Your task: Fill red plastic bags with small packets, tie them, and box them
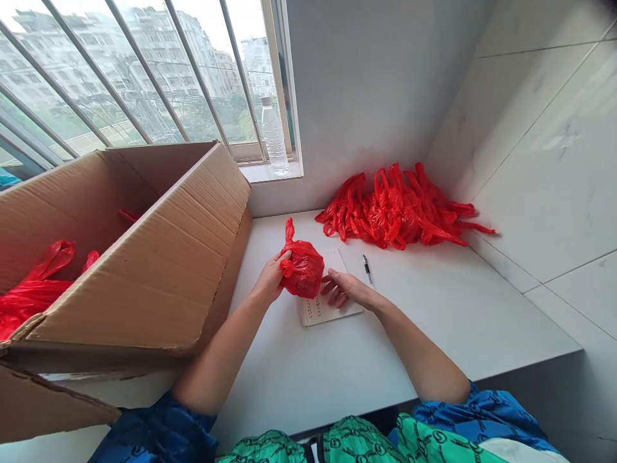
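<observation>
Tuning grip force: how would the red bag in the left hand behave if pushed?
Likely floppy on the outside: the red bag looks like thin, creased plastic. Probably fairly light, since the left hand holds it up by one side. Unlikely to roll smoothly, given its uneven bulge and upright gathered end.

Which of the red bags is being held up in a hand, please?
The red bag in the left hand, above the notebook; the other bags visible lie heaped near the wall or inside the cardboard box.
</observation>
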### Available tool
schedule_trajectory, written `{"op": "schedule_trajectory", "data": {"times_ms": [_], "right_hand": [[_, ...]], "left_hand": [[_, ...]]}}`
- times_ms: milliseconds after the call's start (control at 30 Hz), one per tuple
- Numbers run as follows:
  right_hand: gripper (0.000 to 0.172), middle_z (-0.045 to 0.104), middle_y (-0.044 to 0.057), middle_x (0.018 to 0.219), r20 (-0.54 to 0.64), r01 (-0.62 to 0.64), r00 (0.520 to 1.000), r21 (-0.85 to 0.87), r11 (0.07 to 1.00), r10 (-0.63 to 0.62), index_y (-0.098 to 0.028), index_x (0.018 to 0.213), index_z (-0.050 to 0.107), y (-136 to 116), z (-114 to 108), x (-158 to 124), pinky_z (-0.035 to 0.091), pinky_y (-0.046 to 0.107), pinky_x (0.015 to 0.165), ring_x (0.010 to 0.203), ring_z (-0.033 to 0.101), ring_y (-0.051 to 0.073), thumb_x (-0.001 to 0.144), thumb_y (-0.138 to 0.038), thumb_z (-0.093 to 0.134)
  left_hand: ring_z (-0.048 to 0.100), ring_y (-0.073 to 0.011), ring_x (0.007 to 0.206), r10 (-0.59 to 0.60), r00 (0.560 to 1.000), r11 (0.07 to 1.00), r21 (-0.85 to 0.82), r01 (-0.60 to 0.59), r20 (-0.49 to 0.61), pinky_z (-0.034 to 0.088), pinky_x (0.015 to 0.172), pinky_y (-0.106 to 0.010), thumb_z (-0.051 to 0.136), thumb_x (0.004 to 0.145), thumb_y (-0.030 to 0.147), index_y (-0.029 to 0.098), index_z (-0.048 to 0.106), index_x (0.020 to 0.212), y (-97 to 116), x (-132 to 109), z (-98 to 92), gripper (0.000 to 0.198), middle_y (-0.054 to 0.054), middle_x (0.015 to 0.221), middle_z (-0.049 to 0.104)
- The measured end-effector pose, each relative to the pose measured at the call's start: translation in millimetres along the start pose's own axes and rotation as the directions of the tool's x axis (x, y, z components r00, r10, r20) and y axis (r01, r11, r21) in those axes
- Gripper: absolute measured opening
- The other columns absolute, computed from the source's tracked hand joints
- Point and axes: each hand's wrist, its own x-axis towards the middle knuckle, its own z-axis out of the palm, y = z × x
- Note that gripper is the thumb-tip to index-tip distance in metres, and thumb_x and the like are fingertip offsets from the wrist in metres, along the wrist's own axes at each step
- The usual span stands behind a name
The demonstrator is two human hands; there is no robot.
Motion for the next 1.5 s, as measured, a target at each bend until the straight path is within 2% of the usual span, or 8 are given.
{"op": "schedule_trajectory", "data": {"times_ms": [67, 167, 400, 533, 800, 1133, 1333, 1500], "right_hand": [[0.066, 0.073, 0.011, 0.097, 0.077, 0.035, 0.996, 0.123, 0.992, -0.044, -0.017, 0.106, 0.069, -3, 13, 0, 0.056, 0.028, 0.058, 0.074, 0.070, 0.020, 0.085, -0.077, 0.050], [0.056, 0.071, 0.006, 0.086, -0.028, 0.141, 0.990, 0.173, 0.975, -0.138, -0.016, 0.102, 0.069, -7, 25, 0, 0.054, 0.028, 0.062, 0.072, 0.066, 0.017, 0.082, -0.068, 0.063], [0.039, 0.067, 0.001, 0.079, -0.237, 0.353, 0.906, -0.038, 0.935, -0.351, -0.017, 0.092, 0.070, 0, 19, 3, 0.047, 0.029, 0.070, 0.074, 0.059, 0.017, 0.088, -0.054, 0.061], [0.035, 0.071, 0.002, 0.097, -0.233, 0.320, 0.918, -0.042, 0.946, -0.321, -0.021, 0.107, 0.068, 5, 18, 5, 0.051, 0.033, 0.080, 0.090, 0.065, 0.021, 0.086, -0.048, 0.064], [0.046, 0.071, 0.003, 0.102, -0.245, 0.195, 0.958, 0.185, 0.963, -0.147, -0.022, 0.103, 0.057, 2, 19, 7, 0.055, 0.039, 0.088, 0.097, 0.069, 0.024, 0.073, -0.049, 0.079], [0.045, 0.070, 0.003, 0.104, -0.244, 0.321, 0.932, 0.205, 0.925, -0.269, -0.022, 0.107, 0.057, -2, 20, 2, 0.054, 0.037, 0.090, 0.098, 0.066, 0.021, 0.073, -0.039, 0.081], [0.043, 0.068, 0.003, 0.109, -0.168, 0.345, 0.936, 0.252, 0.904, -0.311, -0.024, 0.111, 0.058, -11, 22, -9, 0.054, 0.039, 0.091, 0.102, 0.065, 0.022, 0.076, -0.036, 0.080], [0.038, 0.069, 0.005, 0.100, 0.038, 0.280, 0.954, 0.245, 0.928, -0.298, -0.021, 0.105, 0.064, -11, 23, -18, 0.055, 0.038, 0.083, 0.090, 0.066, 0.021, 0.084, -0.051, 0.072]], "left_hand": [[0.069, -0.0240, 0.089, -0.021, 1.000, 0.999, -0.041, 0.022, 0.016, 0.055, 0.074, -0.032, 0.071, 0.079, 0.053, 0.014, 0.065, 0.113, 0, -4, 6.2, 0.052, -0.013, 0.105, 0.072], [0.068, -0.0215, 0.088, -0.009, 0.999, 1.000, -0.005, 0.009, 0.045, 0.054, 0.074, -0.029, 0.071, 0.081, 0.054, 0.017, 0.066, 0.113, -3, -9, 10.9, 0.049, -0.010, 0.106, 0.072], [0.068, -0.0201, 0.084, -0.013, 0.996, 0.981, 0.196, -0.004, 0.084, 0.055, 0.073, -0.030, 0.071, 0.081, 0.057, 0.016, 0.069, 0.108, -6, -18, -3.1, 0.049, -0.008, 0.101, 0.073], [0.070, -0.0272, 0.099, -0.120, 0.973, 0.964, 0.259, 0.066, 0.198, 0.058, 0.081, -0.038, 0.073, 0.081, 0.056, 0.021, 0.064, 0.123, -2, -25, -3.3, 0.055, -0.010, 0.115, 0.071], [0.067, -0.0311, 0.110, -0.030, 0.978, 0.991, 0.132, 0.003, 0.208, 0.054, 0.096, -0.042, 0.083, 0.075, 0.038, 0.020, 0.062, 0.127, -15, -32, 2.4, 0.059, -0.012, 0.119, 0.071], [0.065, -0.0311, 0.114, -0.126, 0.972, 0.988, -0.066, 0.141, 0.196, 0.051, 0.100, -0.044, 0.086, 0.071, 0.031, 0.019, 0.063, 0.126, -20, -47, 2.9, 0.062, -0.014, 0.123, 0.069], [0.066, -0.0303, 0.110, -0.076, 0.979, 0.997, -0.014, 0.080, 0.190, 0.055, 0.093, -0.041, 0.075, 0.082, 0.046, 0.021, 0.065, 0.125, 0, -63, 12.7, 0.050, -0.011, 0.119, 0.070], [0.068, -0.0289, 0.088, 0.108, 0.993, 0.984, 0.136, -0.114, 0.044, 0.057, 0.075, -0.035, 0.073, 0.081, 0.053, 0.022, 0.070, 0.119, 53, -125, -6.4, 0.050, -0.007, 0.090, 0.073]]}}
